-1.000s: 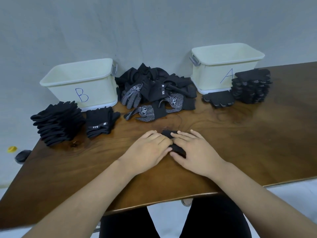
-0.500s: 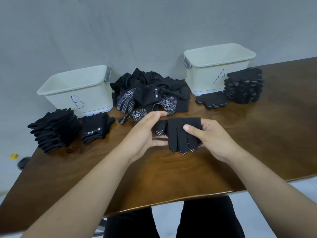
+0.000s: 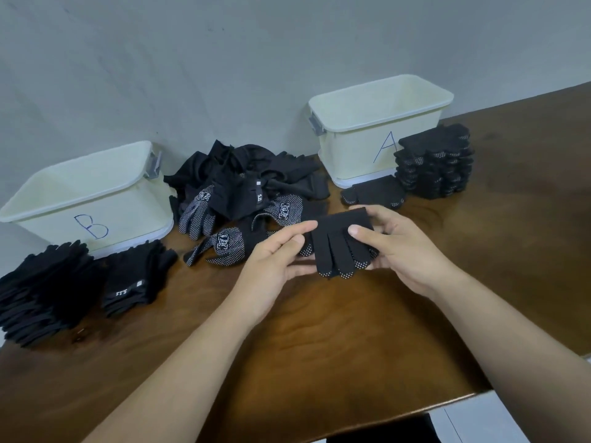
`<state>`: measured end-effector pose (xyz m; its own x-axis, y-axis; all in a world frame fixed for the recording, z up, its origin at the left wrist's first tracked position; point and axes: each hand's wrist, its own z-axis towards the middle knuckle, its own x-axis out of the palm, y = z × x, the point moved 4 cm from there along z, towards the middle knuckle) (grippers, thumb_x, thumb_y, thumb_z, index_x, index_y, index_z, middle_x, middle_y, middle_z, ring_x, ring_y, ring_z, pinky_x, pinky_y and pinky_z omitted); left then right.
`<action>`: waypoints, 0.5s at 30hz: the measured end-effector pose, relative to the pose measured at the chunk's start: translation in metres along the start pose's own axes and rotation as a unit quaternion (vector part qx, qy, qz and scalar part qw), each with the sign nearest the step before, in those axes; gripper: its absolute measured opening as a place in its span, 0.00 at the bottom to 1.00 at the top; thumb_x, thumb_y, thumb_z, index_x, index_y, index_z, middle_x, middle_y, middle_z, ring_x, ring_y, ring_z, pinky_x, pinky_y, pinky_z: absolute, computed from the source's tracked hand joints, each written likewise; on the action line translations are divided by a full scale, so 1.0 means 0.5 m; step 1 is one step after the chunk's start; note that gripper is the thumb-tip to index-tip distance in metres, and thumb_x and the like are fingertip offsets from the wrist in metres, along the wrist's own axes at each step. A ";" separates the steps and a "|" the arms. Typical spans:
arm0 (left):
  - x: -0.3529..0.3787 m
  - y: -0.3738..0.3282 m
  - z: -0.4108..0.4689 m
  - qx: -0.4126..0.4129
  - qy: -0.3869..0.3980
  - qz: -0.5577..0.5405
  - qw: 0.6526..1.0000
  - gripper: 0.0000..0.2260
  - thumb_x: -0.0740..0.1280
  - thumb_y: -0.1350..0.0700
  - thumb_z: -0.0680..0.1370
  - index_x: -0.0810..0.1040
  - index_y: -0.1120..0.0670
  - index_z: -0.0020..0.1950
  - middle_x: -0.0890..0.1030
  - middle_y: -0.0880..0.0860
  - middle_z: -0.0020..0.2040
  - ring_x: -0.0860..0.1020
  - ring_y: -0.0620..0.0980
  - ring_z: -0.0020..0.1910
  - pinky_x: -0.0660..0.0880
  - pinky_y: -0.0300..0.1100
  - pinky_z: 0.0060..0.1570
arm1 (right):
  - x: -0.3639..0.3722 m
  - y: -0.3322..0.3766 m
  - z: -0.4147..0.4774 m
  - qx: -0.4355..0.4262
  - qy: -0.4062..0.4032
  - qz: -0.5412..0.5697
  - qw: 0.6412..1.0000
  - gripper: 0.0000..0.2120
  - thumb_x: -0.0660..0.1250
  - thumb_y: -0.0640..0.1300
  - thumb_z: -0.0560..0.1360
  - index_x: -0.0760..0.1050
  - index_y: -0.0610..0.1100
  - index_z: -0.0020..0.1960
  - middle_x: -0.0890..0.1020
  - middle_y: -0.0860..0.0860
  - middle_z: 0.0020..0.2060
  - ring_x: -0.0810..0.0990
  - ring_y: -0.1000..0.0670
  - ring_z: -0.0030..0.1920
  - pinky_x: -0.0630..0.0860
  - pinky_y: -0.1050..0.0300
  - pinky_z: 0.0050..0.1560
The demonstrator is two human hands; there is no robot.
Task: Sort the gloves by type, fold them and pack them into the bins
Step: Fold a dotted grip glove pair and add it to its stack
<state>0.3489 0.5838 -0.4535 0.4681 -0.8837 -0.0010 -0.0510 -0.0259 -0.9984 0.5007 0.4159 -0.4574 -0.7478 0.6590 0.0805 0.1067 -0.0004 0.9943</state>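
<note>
Grip: the fingers (image 3: 299, 230) of the left hand (image 3: 275, 260) were curled, thumb underneath, pinching the left edge of the folded glove (image 3: 335, 241). The right hand (image 3: 403, 251) had its thumb pressed on the glove's front face and its other fingers wrapped behind the top edge. The glove was held clear of the table (image 3: 319, 346), just in front of the unsorted heap (image 3: 249, 183), with its dotted finger ends pointing toward the person.

Done so far, as visible:
- 1 tall dotted stack (image 3: 438, 164) stood touching the right side of bin A (image 3: 355, 148).
- 1 single dotted glove (image 3: 374, 193) lay flat in front of bin A.
- 1 tall plain stack (image 3: 41, 289) and 1 short labelled stack (image 3: 134, 282) lay in front of bin B (image 3: 64, 212).

Left to do:
- The heap between the 2 bins held both dotted and plain gloves, tangled together.
- No glove showed above either rim; the bin floors could not be seen.

Judgement: sorting and folding looked more than half finished, and packing had probably not started. The glove in hand was of the dotted kind, so its place was likely on the single glove by bin A.
</note>
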 end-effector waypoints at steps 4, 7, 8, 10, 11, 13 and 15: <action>0.034 0.011 0.064 -0.003 0.003 -0.018 1.000 0.16 0.62 0.57 0.88 0.79 0.50 0.74 0.84 0.51 0.67 0.84 0.55 0.62 0.81 0.52 0.62 | -0.053 -0.017 0.030 -0.023 -0.019 0.071 0.997 0.26 0.73 0.36 0.80 0.73 0.56 0.73 0.86 0.45 0.62 0.86 0.41 0.62 0.83 0.42 0.62; 0.071 0.012 0.117 -0.001 0.014 -0.027 1.000 0.15 0.62 0.57 0.88 0.80 0.51 0.72 0.85 0.52 0.65 0.85 0.54 0.61 0.82 0.49 0.59 | -0.093 -0.026 0.051 -0.025 -0.037 0.053 0.998 0.15 0.73 0.35 0.79 0.81 0.45 0.64 0.85 0.45 0.62 0.84 0.40 0.64 0.82 0.43 0.64; 0.082 0.014 0.137 0.000 0.013 -0.029 0.999 0.14 0.62 0.57 0.88 0.80 0.51 0.71 0.85 0.52 0.64 0.85 0.54 0.60 0.82 0.49 0.58 | -0.108 -0.027 0.061 -0.026 -0.061 0.041 0.997 0.12 0.73 0.34 0.79 0.82 0.43 0.62 0.85 0.46 0.61 0.84 0.40 0.64 0.83 0.45 0.64; 0.105 0.012 0.179 0.005 0.009 -0.021 1.000 0.14 0.61 0.54 0.88 0.82 0.50 0.70 0.86 0.50 0.62 0.85 0.54 0.60 0.83 0.50 0.59 | -0.136 -0.022 0.084 -0.029 -0.122 0.032 0.992 0.11 0.73 0.33 0.79 0.84 0.42 0.60 0.87 0.47 0.58 0.85 0.40 0.61 0.84 0.48 0.62; 0.115 0.012 0.201 0.015 0.005 0.009 1.000 0.14 0.61 0.52 0.88 0.82 0.47 0.70 0.86 0.47 0.62 0.84 0.52 0.60 0.82 0.48 0.60 | -0.148 -0.016 0.097 -0.031 -0.146 0.035 0.988 0.12 0.72 0.33 0.80 0.84 0.43 0.61 0.88 0.48 0.57 0.86 0.41 0.60 0.84 0.47 0.61; 0.128 0.012 0.249 0.066 -0.011 0.144 0.987 0.15 0.57 0.47 0.89 0.80 0.43 0.71 0.82 0.40 0.66 0.81 0.44 0.63 0.78 0.41 0.65 | -0.164 -0.010 0.130 -0.032 -0.177 0.039 0.983 0.12 0.71 0.34 0.81 0.85 0.45 0.61 0.88 0.49 0.56 0.87 0.45 0.58 0.83 0.49 0.58; 0.140 0.013 0.290 0.123 -0.028 0.260 0.957 0.17 0.55 0.46 0.89 0.78 0.43 0.74 0.79 0.38 0.70 0.75 0.39 0.70 0.70 0.41 0.73 | -0.173 -0.010 0.161 -0.024 -0.200 0.024 0.979 0.12 0.70 0.36 0.82 0.85 0.48 0.62 0.88 0.52 0.56 0.87 0.49 0.57 0.81 0.54 0.53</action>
<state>0.5090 0.5896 -0.4685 0.4837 -0.7202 -0.4973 -0.0834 0.5277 -0.8453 0.6176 0.4195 -0.4751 -0.4256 0.8991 0.1020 0.0971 -0.0667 0.9930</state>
